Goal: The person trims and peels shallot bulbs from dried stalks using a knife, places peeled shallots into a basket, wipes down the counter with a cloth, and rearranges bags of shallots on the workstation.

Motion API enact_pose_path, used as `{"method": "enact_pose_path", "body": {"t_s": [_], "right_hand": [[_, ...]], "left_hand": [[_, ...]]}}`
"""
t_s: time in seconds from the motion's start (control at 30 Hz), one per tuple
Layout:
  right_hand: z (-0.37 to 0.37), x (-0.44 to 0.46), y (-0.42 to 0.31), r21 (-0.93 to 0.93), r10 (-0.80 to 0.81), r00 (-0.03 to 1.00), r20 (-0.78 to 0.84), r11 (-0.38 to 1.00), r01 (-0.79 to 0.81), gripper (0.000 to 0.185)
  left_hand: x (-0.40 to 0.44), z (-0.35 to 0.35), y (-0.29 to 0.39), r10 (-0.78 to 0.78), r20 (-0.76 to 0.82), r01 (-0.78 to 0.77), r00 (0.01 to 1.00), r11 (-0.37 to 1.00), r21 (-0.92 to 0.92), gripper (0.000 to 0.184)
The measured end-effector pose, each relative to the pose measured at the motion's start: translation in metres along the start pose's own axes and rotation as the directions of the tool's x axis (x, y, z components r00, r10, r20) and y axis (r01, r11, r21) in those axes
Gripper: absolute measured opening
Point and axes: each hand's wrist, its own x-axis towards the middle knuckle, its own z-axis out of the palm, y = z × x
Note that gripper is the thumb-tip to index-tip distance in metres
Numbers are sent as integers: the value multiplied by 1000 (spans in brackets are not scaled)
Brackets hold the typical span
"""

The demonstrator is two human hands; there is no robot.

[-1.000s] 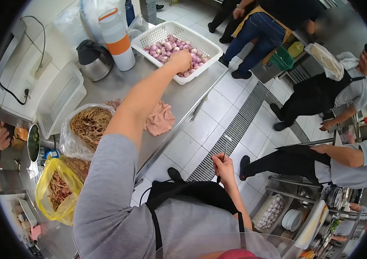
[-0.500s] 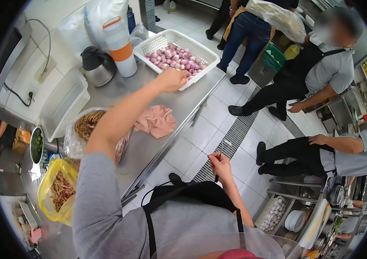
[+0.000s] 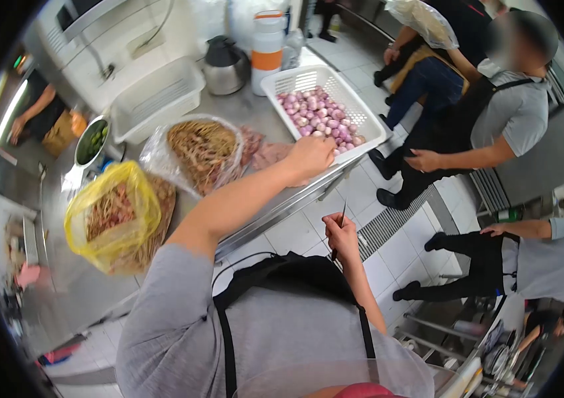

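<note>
My left hand is at the near rim of a white perforated basket, its fingers pressed together; whatever is between them is hidden. Peeled purple-white shallots fill the middle of that basket. Lower and to the right, in front of my body, my right hand grips a small knife, blade up. A crumpled pink cloth lies partly behind my left forearm. Clear and yellow bags of dried peelings stand to the left on the metal table.
A steel jug, a white bottle with an orange band and another white basket stand along the wall. A pot of green items is at the left. Two co-workers stand on the right, others behind.
The view has turned, so the table and basket appear farther right. My left hand has moved from over the shallots to the basket's near rim. The co-worker in the black apron has come closer.
</note>
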Motion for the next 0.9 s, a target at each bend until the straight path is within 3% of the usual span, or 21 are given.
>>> {"method": "enact_pose_path", "body": {"t_s": [0.07,0.13,0.23,0.3,0.37,0.47,0.5,0.53,0.67,0.73,0.8,0.83,0.87,0.9], "right_hand": [[6,0,-1,-11,15,999,38,1000,-14,14],[12,5,2,-61,-19,995,95,998,25,14],[32,19,-2,-228,-13,988,152,972,48,15],[45,41,5,-393,-445,860,248,765,510,17],[68,56,-13,-508,-475,838,268,670,542,17],[99,82,-38,-412,-526,765,373,645,644,15],[114,78,-57,-267,-475,808,348,776,571,16],[131,72,-75,-110,-411,845,343,876,470,16],[197,40,-128,-34,-400,746,532,870,491,16],[241,8,-151,126,-403,570,715,877,463,16],[288,-11,-161,82,-339,442,831,860,504,27],[311,-20,-164,95,-333,406,851,858,504,27],[334,-30,-166,-56,-221,303,927,718,694,34],[352,-41,-167,-149,-89,221,971,498,854,40]], "left_hand": [[2,-17,-12,-108,-155,53,982,944,-325,14],[-4,-83,-13,-220,-150,169,964,942,-291,15],[-40,-201,-13,-322,-152,326,935,945,6,16],[-81,-263,-6,-399,-246,437,884,890,129,15],[-126,-308,3,-483,-366,582,796,777,240,14],[-192,-343,-8,-647,-408,765,644,556,325,12],[-214,-349,-16,-722,-403,823,562,439,361,12],[-238,-349,-27,-741,-376,817,557,408,407,11],[-285,-347,-30,-819,-322,856,476,346,384,16],[-297,-343,-30,-761,-457,881,460,454,131,19],[-292,-346,-10,-790,-455,912,411,352,212,28],[-295,-342,0,-786,-382,872,486,407,271,26],[-301,-338,8,-778,-306,828,549,457,324,25],[-305,-335,15,-843,-229,847,487,393,358,24]]}}
